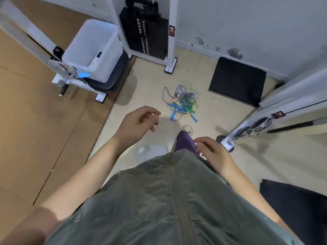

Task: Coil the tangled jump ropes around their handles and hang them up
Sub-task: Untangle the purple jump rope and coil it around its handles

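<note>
Cream floor (152,85) bears tangled jump ropes (181,101) (black mat (237,80) nearby).

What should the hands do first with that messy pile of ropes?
Probably reach down with the left hand for a blue handle at the near edge of the tangled jump ropes. Both hands are empty, the right hand too, and the pile lies untouched on the floor.

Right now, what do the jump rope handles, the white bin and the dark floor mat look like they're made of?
Jump rope handles: likely plastic; bright, uniform blue and green.
White bin: translucent plastic by its milky, see-through walls.
Dark floor mat: probably rubber or foam; flat black, matte, no shine. Blur leaves texture unclear.
</note>
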The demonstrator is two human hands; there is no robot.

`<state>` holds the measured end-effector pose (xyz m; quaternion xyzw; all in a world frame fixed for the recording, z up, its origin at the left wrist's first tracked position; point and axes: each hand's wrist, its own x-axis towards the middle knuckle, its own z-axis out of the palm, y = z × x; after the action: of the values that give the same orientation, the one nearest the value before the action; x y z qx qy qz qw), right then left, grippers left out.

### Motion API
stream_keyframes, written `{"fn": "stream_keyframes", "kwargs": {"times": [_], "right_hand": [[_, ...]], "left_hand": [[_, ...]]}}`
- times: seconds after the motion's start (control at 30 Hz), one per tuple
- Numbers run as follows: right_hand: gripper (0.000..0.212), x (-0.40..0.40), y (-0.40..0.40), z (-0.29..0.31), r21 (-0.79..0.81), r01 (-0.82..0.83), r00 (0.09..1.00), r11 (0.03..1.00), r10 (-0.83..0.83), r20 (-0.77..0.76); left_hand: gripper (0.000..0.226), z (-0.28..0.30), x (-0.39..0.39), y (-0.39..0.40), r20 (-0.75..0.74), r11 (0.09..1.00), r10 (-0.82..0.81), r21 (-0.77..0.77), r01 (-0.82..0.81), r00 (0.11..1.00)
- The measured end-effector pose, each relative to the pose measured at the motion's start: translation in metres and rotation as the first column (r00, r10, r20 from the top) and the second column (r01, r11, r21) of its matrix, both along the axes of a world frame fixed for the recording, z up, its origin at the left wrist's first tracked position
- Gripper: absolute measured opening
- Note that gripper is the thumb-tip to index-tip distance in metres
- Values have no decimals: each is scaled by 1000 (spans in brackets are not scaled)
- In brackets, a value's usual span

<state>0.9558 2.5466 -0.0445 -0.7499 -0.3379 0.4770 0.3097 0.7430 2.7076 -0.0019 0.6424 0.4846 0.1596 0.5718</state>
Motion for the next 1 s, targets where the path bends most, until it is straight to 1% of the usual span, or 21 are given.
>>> {"fn": "stream_keyframes", "kwargs": {"times": [0.07,0.13,0.2,0.23,0.3,0.37,0.5,0.57,0.63,0.7,0.77,0.83,0.9,1.0], "right_hand": [[18,84,78,-20,-24,-1,1000,1000,0,-26],[17,97,105,-20,13,-47,999,999,47,3],[14,132,156,-15,82,-76,997,994,76,1],[13,148,178,-13,82,-85,996,993,86,-5],[13,169,218,-8,91,-75,997,993,78,-30],[15,184,254,-6,119,-55,996,991,63,-63],[15,202,300,-14,109,-18,993,994,30,-115],[16,214,319,-24,105,39,991,994,-25,-128],[17,226,336,-45,116,107,986,987,-90,-141],[18,239,357,-83,111,173,978,979,-158,-138],[15,250,382,-145,81,198,977,977,-190,-102],[15,256,407,-222,46,207,976,977,-203,-77],[14,262,432,-308,63,202,979,977,-200,-44],[14,273,471,-433,102,113,992,988,-118,43]], "left_hand": [[14,-9,87,78,-42,999,43,-7,-43,998],[16,-6,99,93,-74,997,82,-8,-82,994],[17,-8,134,127,-64,998,68,-12,-69,996],[16,-11,148,140,-83,999,39,-10,-40,996],[14,-15,165,166,-108,1000,8,-8,-9,994],[14,-24,178,192,-96,999,28,-23,-30,995],[15,-43,209,233,-92,991,46,-118,-57,995],[14,-60,225,261,-126,986,-20,-169,-2,992],[12,-92,238,291,-141,978,-124,-184,97,982],[11,-136,254,323,-142,969,-186,-189,157,972],[10,-195,269,354,-130,965,-215,-181,190,968],[11,-264,279,380,-118,965,-226,-162,206,967],[10,-342,285,407,-108,963,-250,-130,236,962],[9,-459,291,446,-117,947,-320,-10,321,940]]}}
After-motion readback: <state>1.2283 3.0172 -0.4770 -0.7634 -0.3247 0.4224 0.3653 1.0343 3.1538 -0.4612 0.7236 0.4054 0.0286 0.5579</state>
